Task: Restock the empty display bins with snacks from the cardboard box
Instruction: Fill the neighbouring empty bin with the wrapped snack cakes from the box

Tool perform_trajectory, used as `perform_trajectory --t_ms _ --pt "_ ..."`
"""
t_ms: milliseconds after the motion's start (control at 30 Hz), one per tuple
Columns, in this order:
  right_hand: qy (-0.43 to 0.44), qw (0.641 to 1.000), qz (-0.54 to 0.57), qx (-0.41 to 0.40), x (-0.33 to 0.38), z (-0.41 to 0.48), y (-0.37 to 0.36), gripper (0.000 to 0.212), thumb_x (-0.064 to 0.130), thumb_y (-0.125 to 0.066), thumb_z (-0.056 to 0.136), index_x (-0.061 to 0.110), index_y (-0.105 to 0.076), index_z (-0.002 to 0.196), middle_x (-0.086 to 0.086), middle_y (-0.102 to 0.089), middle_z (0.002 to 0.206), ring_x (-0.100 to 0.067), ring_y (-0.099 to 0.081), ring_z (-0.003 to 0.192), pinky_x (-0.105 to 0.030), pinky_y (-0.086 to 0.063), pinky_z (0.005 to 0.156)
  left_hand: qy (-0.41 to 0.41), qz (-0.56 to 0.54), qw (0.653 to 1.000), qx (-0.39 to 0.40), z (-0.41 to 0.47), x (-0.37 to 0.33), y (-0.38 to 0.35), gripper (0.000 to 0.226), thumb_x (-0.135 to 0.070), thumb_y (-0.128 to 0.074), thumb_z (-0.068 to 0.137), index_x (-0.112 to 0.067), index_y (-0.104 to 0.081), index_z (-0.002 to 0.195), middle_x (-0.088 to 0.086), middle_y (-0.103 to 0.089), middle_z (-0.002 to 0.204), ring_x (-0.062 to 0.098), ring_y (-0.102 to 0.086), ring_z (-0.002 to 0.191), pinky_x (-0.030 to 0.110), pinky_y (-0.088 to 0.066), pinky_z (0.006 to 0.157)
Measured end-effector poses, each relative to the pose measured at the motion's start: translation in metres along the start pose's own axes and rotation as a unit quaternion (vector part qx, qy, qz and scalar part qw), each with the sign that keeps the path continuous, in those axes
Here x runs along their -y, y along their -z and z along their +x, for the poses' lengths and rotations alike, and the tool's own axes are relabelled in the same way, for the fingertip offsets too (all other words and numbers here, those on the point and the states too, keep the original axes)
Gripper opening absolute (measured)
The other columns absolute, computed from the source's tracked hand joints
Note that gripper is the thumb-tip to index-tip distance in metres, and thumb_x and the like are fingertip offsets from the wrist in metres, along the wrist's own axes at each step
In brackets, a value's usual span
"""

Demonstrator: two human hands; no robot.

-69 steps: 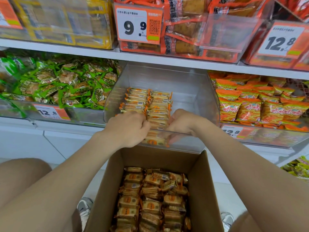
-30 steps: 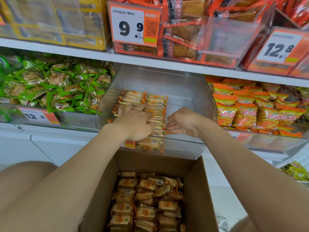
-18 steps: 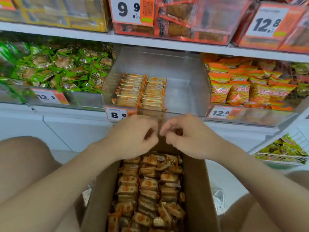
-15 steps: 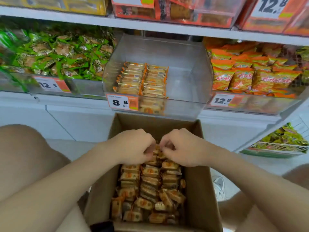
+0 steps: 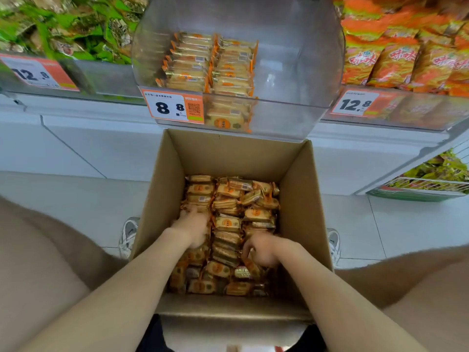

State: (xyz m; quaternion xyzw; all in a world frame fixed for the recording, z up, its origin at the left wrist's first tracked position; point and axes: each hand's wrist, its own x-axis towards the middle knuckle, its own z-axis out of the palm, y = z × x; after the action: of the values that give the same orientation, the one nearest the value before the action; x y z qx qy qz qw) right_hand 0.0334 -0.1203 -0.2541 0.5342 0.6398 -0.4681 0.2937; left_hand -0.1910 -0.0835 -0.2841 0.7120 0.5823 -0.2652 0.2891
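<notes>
The cardboard box [image 5: 299, 199] stands open on the floor, and everything else is placed from it. Straight above it hangs a clear display bin [image 5: 291, 59]. Up-left of the box is a bin of green packs [image 5: 76, 26], and up-right one of orange bags [image 5: 396, 59]. Both bare forearms reach forward and down over the box's near wall.

Inside the box the left hand [image 5: 191, 226] lies palm down on the left column of snack packs [image 5: 228, 223], its fingers pushed forward among them. Blur hides whether it grips any. The right hand [image 5: 261, 247] sits nearer the right wall, with its fingers and thumb curled down around packs there.

The box holds a loose pile too many to count. The bin holds two neat rows [image 5: 210, 64] on its left side. There are three price tags: 8.8 [image 5: 175, 106] just above the box, and two marked 12.8. Two sneakers [image 5: 129, 235] flank the box.
</notes>
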Motion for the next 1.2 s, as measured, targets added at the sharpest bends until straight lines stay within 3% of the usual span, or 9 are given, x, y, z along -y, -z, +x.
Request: perform_trajectory --t_ms 67,133,267,400,600,700,900,1000,1200 --pt "-0.004 0.997 -0.023 0.068 0.002 0.008 -0.002 0.051 0.007 -0.046 0.102 0.027 -0.058 0.148 -0.008 -0.051 0.151 -0.029 -0.056 0.124 -0.033 -0.052 0.093 0.031 -0.027 0.998 0.043 0.007 0.002 -0.01 0.078 -0.015 -0.064 0.099 -0.019 -0.019 0.163 0.019 0.001 0.17 0.049 -0.018 0.153 0.057 -0.033 0.121" --pt "-0.025 0.993 -0.061 0.102 -0.001 0.015 -0.007 0.055 0.012 -0.051 0.104 0.028 -0.047 0.156 -0.008 -0.038 0.162 -0.035 -0.038 0.147 -0.045 -0.04 0.115 0.032 -0.035 0.998 0.042 0.013 0.002 -0.016 0.082 -0.014 -0.065 0.099 -0.015 -0.014 0.163 0.022 0.0 0.169 0.048 -0.015 0.154 0.055 -0.031 0.123" --pt "-0.062 0.988 -0.137 0.04 -0.007 0.033 -0.026 0.059 0.035 -0.056 0.105 0.022 -0.038 0.16 -0.016 -0.021 0.171 -0.043 -0.018 0.156 -0.058 -0.02 0.124 0.038 -0.046 0.998 -0.009 0.02 -0.004 -0.025 0.065 -0.002 -0.06 0.098 -0.009 -0.031 0.156 0.02 -0.024 0.159 0.045 -0.023 0.151 0.056 -0.029 0.124" --pt "-0.045 0.982 -0.169 0.067 -0.006 0.05 -0.042 0.065 0.018 -0.054 0.103 0.024 -0.03 0.163 -0.015 -0.008 0.172 -0.049 0.005 0.156 -0.061 -0.009 0.127 0.04 -0.038 0.996 -0.068 0.017 -0.013 -0.029 0.07 0.004 -0.066 0.093 -0.01 -0.033 0.153 0.019 -0.03 0.153 0.044 -0.035 0.141 0.051 -0.043 0.115" --pt "-0.021 0.996 -0.057 -0.068 -0.003 0.059 -0.052 0.049 0.01 -0.067 0.095 0.019 -0.056 0.142 -0.012 -0.04 0.151 -0.036 -0.052 0.128 -0.048 -0.047 0.112 0.055 -0.038 0.994 -0.086 0.025 -0.007 -0.028 0.048 0.004 -0.064 0.095 -0.009 -0.054 0.141 0.018 -0.043 0.147 0.037 -0.044 0.133 0.044 -0.047 0.11" --pt "-0.01 0.996 0.001 -0.094 -0.002 0.059 -0.047 0.054 0.007 -0.068 0.096 0.018 -0.053 0.146 -0.009 -0.038 0.155 -0.034 -0.051 0.134 -0.043 -0.044 0.115 0.048 -0.028 0.994 -0.098 0.025 -0.005 -0.032 0.045 -0.007 -0.066 0.096 -0.015 -0.052 0.138 0.014 -0.059 0.137 0.036 -0.044 0.13 0.045 -0.042 0.106" --pt "-0.061 0.992 0.08 -0.082 0.0 0.067 -0.053 0.035 0.011 -0.071 0.095 0.021 -0.064 0.128 -0.006 -0.058 0.135 -0.025 -0.063 0.114 -0.031 -0.052 0.085 0.014 -0.137 0.986 -0.09 0.022 -0.005 -0.034 0.055 -0.012 -0.078 0.087 -0.025 -0.05 0.133 0.006 -0.049 0.135 0.033 -0.059 0.116 0.049 -0.057 0.094" --pt "-0.07 0.984 0.127 -0.107 -0.001 0.066 -0.049 0.03 0.01 -0.069 0.096 0.02 -0.065 0.123 -0.005 -0.061 0.129 -0.023 -0.063 0.111 -0.032 -0.055 0.09 -0.007 -0.183 0.976 -0.114 0.022 -0.005 -0.036 0.046 -0.007 -0.075 0.087 -0.028 -0.059 0.125 0.002 -0.045 0.134 0.028 -0.059 0.112 0.045 -0.057 0.095" --pt "-0.069 0.917 0.335 -0.206 -0.013 0.046 -0.008 0.062 0.009 -0.074 0.09 0.021 -0.047 0.145 -0.002 -0.06 0.127 -0.02 -0.063 0.113 -0.031 -0.058 0.088 -0.061 -0.284 0.943 -0.16 0.017 -0.003 -0.025 0.047 -0.007 -0.078 0.088 -0.031 -0.064 0.126 -0.003 -0.055 0.135 0.022 -0.054 0.13 0.036 -0.046 0.11"
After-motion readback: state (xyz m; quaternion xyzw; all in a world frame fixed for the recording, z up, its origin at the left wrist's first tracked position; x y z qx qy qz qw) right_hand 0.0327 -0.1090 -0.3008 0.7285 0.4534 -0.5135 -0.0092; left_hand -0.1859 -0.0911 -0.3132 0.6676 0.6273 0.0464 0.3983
